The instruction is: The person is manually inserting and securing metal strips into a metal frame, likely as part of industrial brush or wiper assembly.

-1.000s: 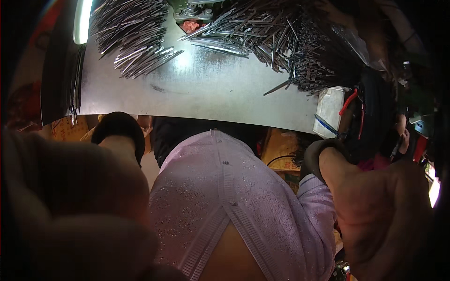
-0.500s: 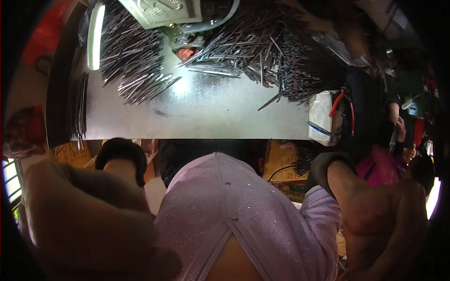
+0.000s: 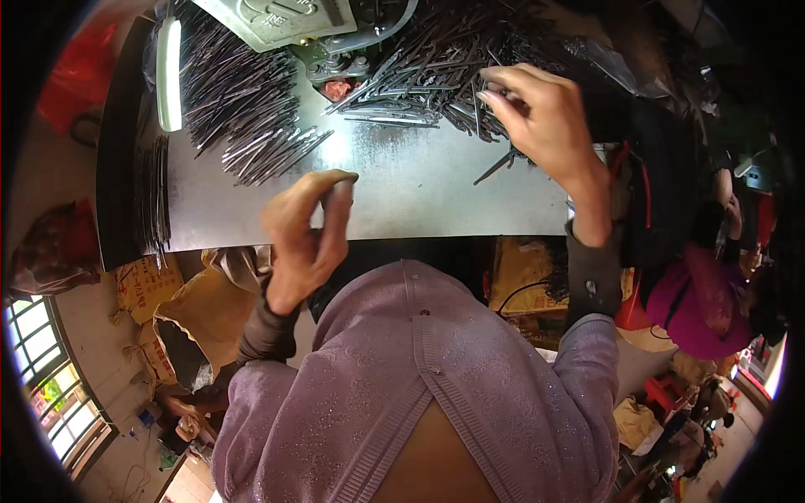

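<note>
My left hand is raised over the near edge of the metal table. Its thumb and forefinger are brought together in a pinch, and whatever lies between them is too small to make out. At the right, my right hand reaches over a heap of thin dark metal rods. Its thumb and forefinger nearly meet at the heap's edge; I cannot make out what is in them. Another pile of rods lies to the left, roughly aligned. Between the piles stands a green machine head.
A lit tube lamp hangs at the left, above a narrow bundle of rods. A bit of pink material sits under the machine. Below the table are an open sack and yellow cartons. At right, another person's arm shows.
Both hands have moved from low and close to the camera up to the table. The left is now over its front edge, the right at the rod heap. The view has shifted slightly.
</note>
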`<state>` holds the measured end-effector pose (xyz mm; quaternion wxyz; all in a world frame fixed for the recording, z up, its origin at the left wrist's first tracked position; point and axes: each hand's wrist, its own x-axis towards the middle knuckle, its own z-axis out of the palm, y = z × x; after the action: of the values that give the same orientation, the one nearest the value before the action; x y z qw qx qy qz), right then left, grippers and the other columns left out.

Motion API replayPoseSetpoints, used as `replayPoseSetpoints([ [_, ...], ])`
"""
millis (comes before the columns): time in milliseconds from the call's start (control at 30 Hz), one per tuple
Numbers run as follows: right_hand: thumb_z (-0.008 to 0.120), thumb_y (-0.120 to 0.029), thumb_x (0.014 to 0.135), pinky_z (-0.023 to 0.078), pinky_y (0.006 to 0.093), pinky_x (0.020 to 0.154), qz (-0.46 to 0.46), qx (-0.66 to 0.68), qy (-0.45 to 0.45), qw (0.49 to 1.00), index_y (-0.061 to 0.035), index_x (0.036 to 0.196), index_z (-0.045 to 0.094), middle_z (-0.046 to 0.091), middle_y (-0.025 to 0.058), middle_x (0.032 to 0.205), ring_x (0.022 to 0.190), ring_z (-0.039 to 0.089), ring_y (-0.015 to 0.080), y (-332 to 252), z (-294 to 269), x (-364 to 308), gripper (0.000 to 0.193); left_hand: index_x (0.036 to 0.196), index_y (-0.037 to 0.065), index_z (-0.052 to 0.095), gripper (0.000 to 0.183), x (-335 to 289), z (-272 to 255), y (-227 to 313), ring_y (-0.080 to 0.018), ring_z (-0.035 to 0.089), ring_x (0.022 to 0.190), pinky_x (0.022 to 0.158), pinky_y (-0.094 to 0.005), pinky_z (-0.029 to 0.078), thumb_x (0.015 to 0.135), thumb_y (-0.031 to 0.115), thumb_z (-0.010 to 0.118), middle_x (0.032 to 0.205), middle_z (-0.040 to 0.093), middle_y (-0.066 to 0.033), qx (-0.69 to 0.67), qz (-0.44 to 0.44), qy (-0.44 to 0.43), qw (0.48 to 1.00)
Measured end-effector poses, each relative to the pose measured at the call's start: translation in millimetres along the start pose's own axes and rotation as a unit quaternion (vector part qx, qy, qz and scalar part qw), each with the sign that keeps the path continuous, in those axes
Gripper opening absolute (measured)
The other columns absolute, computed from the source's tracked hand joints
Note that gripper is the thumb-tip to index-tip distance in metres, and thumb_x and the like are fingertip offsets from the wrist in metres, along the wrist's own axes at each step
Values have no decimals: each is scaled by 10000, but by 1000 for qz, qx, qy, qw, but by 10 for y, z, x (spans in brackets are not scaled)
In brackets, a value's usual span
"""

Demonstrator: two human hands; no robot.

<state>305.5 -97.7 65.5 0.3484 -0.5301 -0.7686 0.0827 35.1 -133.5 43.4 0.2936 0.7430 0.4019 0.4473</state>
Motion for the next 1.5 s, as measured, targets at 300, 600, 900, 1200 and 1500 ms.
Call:
replayPoseSetpoints([
  [300, 597, -17, 740, 476, 331, 598, -54, -41, -89, 994, -11, 841, 646, 606, 107, 758, 666, 596, 255, 330, 655, 61, 112, 807, 5, 587, 45, -323, 357, -577, -221, 531, 500, 476, -284, 412, 768, 5, 610, 650, 568, -115, 65, 4, -2, 998],
  [600, 566, 10, 764, 488, 326, 625, -27, -115, -91, 989, -30, 915, 649, 585, 91, 795, 706, 594, 238, 544, 685, 152, 177, 782, -14, 586, 28, -287, 346, -568, -205, 563, 527, 498, -280, 429, 791, 12, 590, 658, 577, -133, 33, -54, -1, 998],
  [900, 538, 65, 724, 502, 312, 679, -47, -118, -118, 985, -43, 948, 640, 573, 62, 865, 754, 590, 217, 489, 618, 54, 269, 788, -19, 584, 26, -279, 352, -575, -214, 571, 548, 514, -275, 432, 787, 6, 590, 670, 580, -135, 32, -41, -17, 998],
  [1200, 558, 71, 692, 495, 334, 781, -76, -147, -96, 982, -45, 1054, 572, 587, 82, 955, 875, 579, 244, 536, 638, 101, 380, 784, -9, 584, 21, -273, 352, -608, -216, 560, 533, 506, -271, 429, 784, 10, 593, 659, 571, -128, 27, -30, -26, 999],
  [1500, 514, 90, 664, 491, 344, 751, -89, -131, -126, 979, -12, 848, 570, 567, 74, 872, 835, 564, 238, 594, 628, 147, 218, 781, -15, 580, 17, -249, 326, -629, -205, 559, 525, 502, -270, 429, 780, -1, 590, 656, 573, -132, 16, -23, -39, 999],
])
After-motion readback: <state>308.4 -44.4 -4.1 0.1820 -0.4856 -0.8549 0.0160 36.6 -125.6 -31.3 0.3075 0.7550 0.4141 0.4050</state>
